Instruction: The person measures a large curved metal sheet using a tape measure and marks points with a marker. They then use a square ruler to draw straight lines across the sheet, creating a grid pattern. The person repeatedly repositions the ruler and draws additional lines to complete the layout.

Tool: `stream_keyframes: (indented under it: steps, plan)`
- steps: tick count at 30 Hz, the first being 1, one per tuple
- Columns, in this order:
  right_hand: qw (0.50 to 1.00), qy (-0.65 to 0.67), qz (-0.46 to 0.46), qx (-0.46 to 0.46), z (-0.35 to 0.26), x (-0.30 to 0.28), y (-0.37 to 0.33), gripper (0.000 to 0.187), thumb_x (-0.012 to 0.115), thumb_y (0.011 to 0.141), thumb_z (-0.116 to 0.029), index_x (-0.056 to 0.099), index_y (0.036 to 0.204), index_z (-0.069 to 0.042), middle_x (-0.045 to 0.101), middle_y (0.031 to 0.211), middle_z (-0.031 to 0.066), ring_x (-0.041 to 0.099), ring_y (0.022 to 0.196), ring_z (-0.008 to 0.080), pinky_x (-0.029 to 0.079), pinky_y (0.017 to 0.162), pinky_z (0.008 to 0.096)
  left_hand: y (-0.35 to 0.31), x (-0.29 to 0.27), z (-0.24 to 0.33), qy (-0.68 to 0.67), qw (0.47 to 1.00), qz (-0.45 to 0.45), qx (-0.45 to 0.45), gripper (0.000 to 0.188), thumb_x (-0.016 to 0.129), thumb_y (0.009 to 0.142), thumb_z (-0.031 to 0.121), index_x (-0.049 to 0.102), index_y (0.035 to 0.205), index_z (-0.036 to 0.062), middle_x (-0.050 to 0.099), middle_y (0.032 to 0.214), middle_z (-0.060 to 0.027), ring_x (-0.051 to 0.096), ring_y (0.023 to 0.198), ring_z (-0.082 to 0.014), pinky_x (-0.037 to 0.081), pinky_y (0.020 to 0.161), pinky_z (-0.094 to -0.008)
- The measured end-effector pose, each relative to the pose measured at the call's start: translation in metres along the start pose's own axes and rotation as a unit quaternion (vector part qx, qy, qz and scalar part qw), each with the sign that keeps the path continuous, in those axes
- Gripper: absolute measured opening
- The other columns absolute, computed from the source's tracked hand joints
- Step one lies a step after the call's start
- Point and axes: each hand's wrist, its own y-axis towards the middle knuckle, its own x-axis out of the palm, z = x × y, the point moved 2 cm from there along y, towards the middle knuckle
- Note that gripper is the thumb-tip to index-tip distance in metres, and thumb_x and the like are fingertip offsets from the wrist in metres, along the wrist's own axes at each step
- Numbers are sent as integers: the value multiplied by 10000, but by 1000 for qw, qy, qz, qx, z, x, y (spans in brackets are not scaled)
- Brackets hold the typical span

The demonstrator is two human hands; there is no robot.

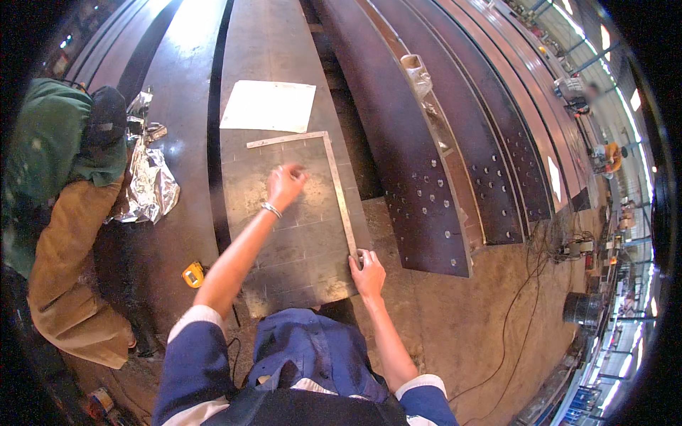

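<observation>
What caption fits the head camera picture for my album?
The right hand touches an L-shaped square lying on a metal plate; the left hand is over the plate, white paper beyond.

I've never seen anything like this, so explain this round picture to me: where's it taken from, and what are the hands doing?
There's no machine here: these are a person's bare hands, seen from a wide fisheye camera worn on the head, looking down. That lens makes straight edges bend. In front lies a long metal plate, with a white sheet of paper and an L-shaped metal square on it. The right hand has its fingers at the square's near end. The left hand is over the plate, fingers bunched; it's too blurred to tell whether it holds anything small. To the left are a yellow tape measure and crumpled silvery foil, beside another person.
</observation>
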Motion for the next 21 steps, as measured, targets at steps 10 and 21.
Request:
stream_keyframes:
  steps: [10, 21]
  plan:
    - [998, -25, -47, 15, 1, 10, -5, 319, 753, 883, -343, 653, 1060, -97, 641, 1008, 99, 696, 844, 334, 565, 683, 457, 94, -2, 0, 142, 982, -6, 123, 356, 761, 835, 195, 701, 1181, 131, 699, 1211, -74, 645, 1151, -289, 521, 980, -432]
    - [993, 86, -43, 67, 13, 9, 19, 269, 821, 816, -207, 670, 970, -46, 682, 934, 100, 722, 787, 255, 584, 683, 365, 156, 41, -9, 231, 954, -40, 189, 264, 745, 843, 160, 698, 1091, 81, 648, 1108, -92, 618, 1110, -318, 532, 930, -442]
